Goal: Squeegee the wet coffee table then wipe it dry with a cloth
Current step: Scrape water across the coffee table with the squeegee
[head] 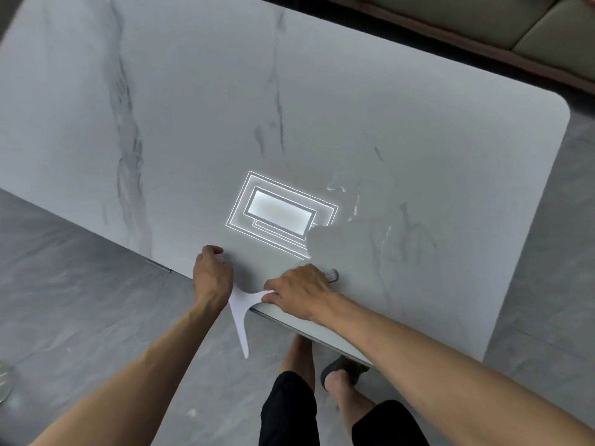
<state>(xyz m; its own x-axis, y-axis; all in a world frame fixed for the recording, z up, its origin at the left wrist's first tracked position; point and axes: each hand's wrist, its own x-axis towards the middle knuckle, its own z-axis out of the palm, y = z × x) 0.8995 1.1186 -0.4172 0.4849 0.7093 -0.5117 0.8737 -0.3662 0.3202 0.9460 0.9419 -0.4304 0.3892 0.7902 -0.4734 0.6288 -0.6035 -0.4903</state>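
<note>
Head view, looking down over the near long edge of a pale marble-patterned surface (199, 101) with grey veins and a rounded far-right corner; both hands at that near edge, working one tool.

Squeegee (240, 305): white, T-shaped; head lies on the surface just inside the edge, mostly hidden under the hands; handle sticks out past the edge and tapers down toward the floor (80, 300); a grey tip of the head shows beyond the right knuckles.

Left hand (212, 275): fingers curled down over the left end of the squeegee head, knuckles up, wrist off the edge; grips it.

Right hand (299, 291): laid over the right part of the head, fingers curled forward and down, thumb tucked against the white neck where handle meets head; holds it; forearm crosses the edge of the surface.

Water (354, 204): thin wet film with bright glints, right of centre, beyond the right hand; edges irregular; extent hard to trace against the marble.

Reflection of a ceiling light (280, 214): nested bright rectangles mirrored at mid-surface, just left of the wet patch; a dull round blot cuts off its near-right corner.

Surroundings: grey tiled floor on both sides; sofa (531, 24) with olive cushions along the far edge, top right; black shorts (289, 413) and a foot (341, 375) in a dark sandal beneath the edge.
</note>
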